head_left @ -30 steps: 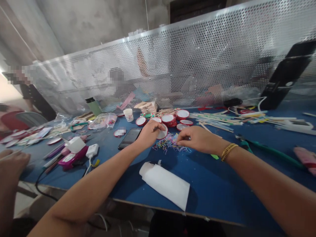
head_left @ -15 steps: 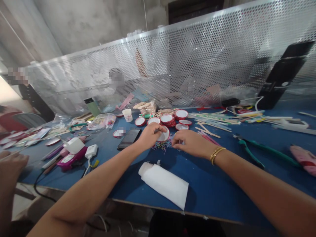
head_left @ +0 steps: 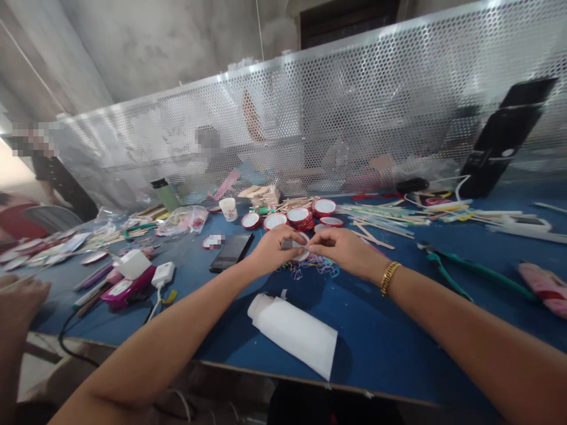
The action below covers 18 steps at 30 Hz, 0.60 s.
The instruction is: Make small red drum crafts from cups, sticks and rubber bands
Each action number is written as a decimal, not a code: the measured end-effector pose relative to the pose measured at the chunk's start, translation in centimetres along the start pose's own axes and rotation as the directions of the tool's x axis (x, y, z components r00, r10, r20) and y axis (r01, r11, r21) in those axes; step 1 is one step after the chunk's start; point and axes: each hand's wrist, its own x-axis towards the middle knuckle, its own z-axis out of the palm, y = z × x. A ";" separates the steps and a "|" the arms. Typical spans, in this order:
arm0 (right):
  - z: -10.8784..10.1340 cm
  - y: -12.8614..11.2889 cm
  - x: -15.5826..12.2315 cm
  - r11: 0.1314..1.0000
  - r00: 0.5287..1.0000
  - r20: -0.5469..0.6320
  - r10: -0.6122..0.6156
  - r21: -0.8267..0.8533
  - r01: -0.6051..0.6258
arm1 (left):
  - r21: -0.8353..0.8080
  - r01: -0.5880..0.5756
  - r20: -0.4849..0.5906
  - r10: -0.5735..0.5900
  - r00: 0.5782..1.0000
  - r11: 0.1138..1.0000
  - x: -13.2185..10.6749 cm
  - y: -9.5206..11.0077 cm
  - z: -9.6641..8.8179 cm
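My left hand [head_left: 272, 251] is closed on the edge of a small round white disc with a red rim [head_left: 301, 256], holding it tilted over the table. My right hand [head_left: 348, 251], with a gold bracelet at the wrist, pinches thumb and forefinger together at the disc's right edge. Whatever lies between those fingertips is too small to make out. Just under both hands is a loose heap of thin coloured loops [head_left: 310, 268], like rubber bands or thread. Behind them stand stacks of similar red-rimmed discs [head_left: 300, 217]. A white paper packet [head_left: 295, 336] lies nearer the table's front edge.
Left of my hands lie a phone [head_left: 231, 252], a white charger [head_left: 163, 274] and a purple device [head_left: 128, 290]. Green-handled pliers [head_left: 482, 270] and scattered sticks [head_left: 381, 215] are on the right. A perforated metal screen [head_left: 283, 130] bounds the back. Another person's hand [head_left: 24, 295] rests far left.
My right hand has moved left and slightly up, and its fingertips now meet the disc beside my left fingers. More of the coloured loops show below. The disc stays in my left hand.
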 end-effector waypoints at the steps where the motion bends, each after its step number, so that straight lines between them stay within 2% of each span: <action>1: 0.1 0.1 0.0 1.000 1.000 -0.004 0.000 0.012 0.000 | 0.000 -0.005 0.004 0.005 1.000 1.000 0.0 0.2 0.1; 6: 0.7 0.1 0.0 0.999 1.000 -0.010 0.004 0.042 -0.003 | -0.020 0.032 -0.035 -0.033 0.999 0.999 -0.1 0.3 0.7; 11: 0.5 -0.5 0.0 0.997 0.997 -0.068 -0.036 -0.065 0.031 | -0.022 0.041 -0.053 -0.042 0.998 0.999 -0.1 0.3 0.4; 14: 0.1 -1.5 -0.2 0.996 0.996 -0.016 -0.086 0.005 0.086 | 0.039 0.133 -0.106 -0.128 0.986 0.990 0.0 0.2 0.0; 18: -0.2 -3.4 -0.9 0.971 0.978 0.147 -0.151 0.205 0.119 | 0.089 0.222 -0.169 -0.205 0.964 0.971 0.0 -0.1 -0.2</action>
